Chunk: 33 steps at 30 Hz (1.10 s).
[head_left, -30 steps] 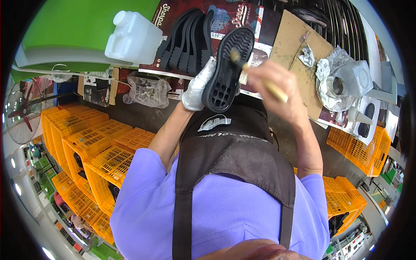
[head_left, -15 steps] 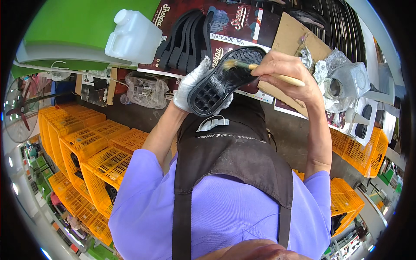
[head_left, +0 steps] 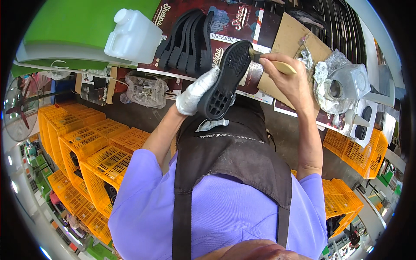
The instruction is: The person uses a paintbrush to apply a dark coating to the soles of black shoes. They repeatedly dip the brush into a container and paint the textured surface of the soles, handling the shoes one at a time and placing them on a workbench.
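My left hand (head_left: pixel 195 94), in a white glove, grips a black shoe sole (head_left: pixel 228 73) by its left edge; its fingers pass beneath and are mostly hidden. The sole is tilted, with its grid-patterned heel toward me and its ridged toe end pointing away. Bare and closed, my right hand (head_left: pixel 289 77) holds a paintbrush (head_left: pixel 284 67) by its pale wooden handle. The bristles meet the right rim of the sole near the toe. Beyond the sole, several more black soles (head_left: pixel 187 41) stand side by side on the printed cardboard.
A white plastic jug (head_left: pixel 133 37) stands at the back left. On the right are brown cardboard (head_left: pixel 284 43), a clear plastic container (head_left: pixel 353 82) lying in crumpled wrapping, and a white nozzle bottle (head_left: pixel 355 118). Orange crates (head_left: pixel 97 160) are stacked at left, with others at right.
The brush has moved from the sole's inner surface to its right rim near the toe. My left hand has tilted and turned the sole, its toe swinging left and away.
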Each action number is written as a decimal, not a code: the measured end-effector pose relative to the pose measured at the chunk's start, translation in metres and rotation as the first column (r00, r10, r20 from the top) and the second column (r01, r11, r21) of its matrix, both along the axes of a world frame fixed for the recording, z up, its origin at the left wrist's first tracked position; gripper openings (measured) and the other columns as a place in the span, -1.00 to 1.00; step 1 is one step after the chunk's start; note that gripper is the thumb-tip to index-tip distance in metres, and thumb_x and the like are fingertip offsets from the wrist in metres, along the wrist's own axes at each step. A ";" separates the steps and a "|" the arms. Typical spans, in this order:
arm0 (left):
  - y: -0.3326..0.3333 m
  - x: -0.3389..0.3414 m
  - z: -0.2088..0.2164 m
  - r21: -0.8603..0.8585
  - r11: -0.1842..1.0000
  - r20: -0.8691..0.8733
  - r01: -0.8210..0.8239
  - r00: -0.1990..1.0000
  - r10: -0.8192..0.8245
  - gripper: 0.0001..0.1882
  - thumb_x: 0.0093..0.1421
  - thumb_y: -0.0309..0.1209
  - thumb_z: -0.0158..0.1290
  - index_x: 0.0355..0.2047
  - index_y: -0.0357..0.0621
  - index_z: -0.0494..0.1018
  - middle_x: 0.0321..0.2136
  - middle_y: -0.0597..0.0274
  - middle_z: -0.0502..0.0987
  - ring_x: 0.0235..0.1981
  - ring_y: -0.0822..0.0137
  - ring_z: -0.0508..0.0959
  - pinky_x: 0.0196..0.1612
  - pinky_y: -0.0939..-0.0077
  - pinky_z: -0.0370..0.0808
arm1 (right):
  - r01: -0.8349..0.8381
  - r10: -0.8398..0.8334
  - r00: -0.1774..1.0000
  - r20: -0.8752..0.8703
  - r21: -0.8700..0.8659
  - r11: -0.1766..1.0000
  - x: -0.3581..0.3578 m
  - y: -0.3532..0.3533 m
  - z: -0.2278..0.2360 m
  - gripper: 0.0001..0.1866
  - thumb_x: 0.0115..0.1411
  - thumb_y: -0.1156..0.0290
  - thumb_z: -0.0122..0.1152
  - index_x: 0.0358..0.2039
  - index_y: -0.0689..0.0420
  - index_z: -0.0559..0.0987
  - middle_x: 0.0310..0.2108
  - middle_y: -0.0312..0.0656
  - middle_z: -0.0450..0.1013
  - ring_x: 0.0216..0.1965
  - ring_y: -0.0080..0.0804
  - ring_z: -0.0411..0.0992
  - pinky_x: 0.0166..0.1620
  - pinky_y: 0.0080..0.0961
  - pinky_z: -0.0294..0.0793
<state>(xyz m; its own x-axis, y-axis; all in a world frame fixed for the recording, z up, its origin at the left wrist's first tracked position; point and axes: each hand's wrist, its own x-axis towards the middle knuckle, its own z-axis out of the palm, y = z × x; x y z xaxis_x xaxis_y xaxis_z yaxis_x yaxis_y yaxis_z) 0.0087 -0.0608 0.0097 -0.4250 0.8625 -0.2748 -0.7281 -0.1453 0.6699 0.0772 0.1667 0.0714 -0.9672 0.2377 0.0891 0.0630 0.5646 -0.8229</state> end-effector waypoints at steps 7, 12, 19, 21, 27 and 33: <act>0.005 0.002 0.006 -0.041 0.999 -0.225 -0.027 0.974 0.017 -0.43 0.28 -0.01 -0.32 0.14 -0.15 0.11 -0.21 0.14 0.43 -0.30 0.31 0.49 -0.21 0.46 0.45 | 0.074 0.036 0.978 0.206 -0.502 0.861 -0.003 0.000 0.010 -0.73 0.10 0.29 0.19 -0.44 0.29 0.57 -0.66 -0.24 0.45 -0.62 -0.63 0.41 -0.56 -0.72 0.38; 0.007 0.002 -0.010 0.051 0.999 -0.091 0.018 0.996 -0.013 -0.43 0.29 0.02 -0.43 0.08 -0.15 0.19 -0.26 0.14 0.47 -0.32 0.32 0.50 -0.24 0.46 0.46 | -0.093 0.115 0.907 -0.404 0.074 0.993 -0.001 -0.005 0.001 -0.87 0.05 0.44 0.21 -0.40 0.20 0.56 -0.54 -0.17 0.49 -0.55 -0.43 0.45 -0.46 -0.57 0.43; 0.023 0.001 0.008 0.164 0.982 0.066 -0.093 0.994 0.083 -0.50 0.31 -0.08 -0.38 0.11 -0.13 0.16 -0.11 0.23 0.41 -0.17 0.40 0.46 -0.09 0.48 0.44 | -0.352 0.297 0.919 -0.260 -0.199 0.914 0.030 -0.016 0.032 -0.90 0.02 0.53 0.19 -0.40 0.20 0.55 -0.54 -0.15 0.47 -0.52 -0.37 0.46 -0.45 -0.50 0.42; 0.023 0.001 0.004 0.176 0.983 0.096 -0.048 0.995 0.032 -0.49 0.30 -0.04 -0.39 0.09 -0.11 0.19 -0.17 0.24 0.44 -0.25 0.43 0.49 -0.17 0.50 0.47 | -0.173 0.135 0.960 -0.246 -0.139 0.975 0.023 -0.016 0.035 -0.92 0.05 0.52 0.17 -0.42 0.22 0.56 -0.53 -0.13 0.48 -0.50 -0.40 0.46 -0.42 -0.53 0.42; 0.033 0.003 0.024 0.108 0.977 0.106 -0.186 0.979 0.174 -0.48 0.31 -0.07 -0.42 0.10 -0.16 0.18 -0.10 0.11 0.43 -0.14 0.28 0.48 -0.07 0.37 0.44 | -0.170 0.112 0.983 -0.143 -0.501 0.848 0.041 -0.008 0.037 -0.88 0.08 0.50 0.15 -0.40 0.27 0.57 -0.52 -0.20 0.49 -0.52 -0.57 0.43 -0.43 -0.66 0.40; 0.027 -0.025 0.095 0.150 0.966 -0.031 -0.211 0.975 0.218 -0.38 0.28 0.04 -0.47 0.00 -0.25 0.26 -0.34 -0.06 0.50 -0.39 0.17 0.55 -0.26 0.34 0.50 | 0.000 -0.335 0.876 -0.348 -0.694 0.720 0.054 0.033 0.009 -0.83 0.14 0.45 0.10 -0.38 0.32 0.53 -0.57 -0.21 0.42 -0.58 -0.57 0.34 -0.50 -0.68 0.33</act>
<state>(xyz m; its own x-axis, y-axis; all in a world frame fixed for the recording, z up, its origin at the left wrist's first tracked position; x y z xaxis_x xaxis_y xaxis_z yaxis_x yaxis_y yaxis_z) -0.0165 -0.0341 0.1050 -0.6138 0.7787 -0.1295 -0.6378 -0.3926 0.6627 0.1309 0.1997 0.0804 -0.8040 0.5494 0.2274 -0.3419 -0.1143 -0.9327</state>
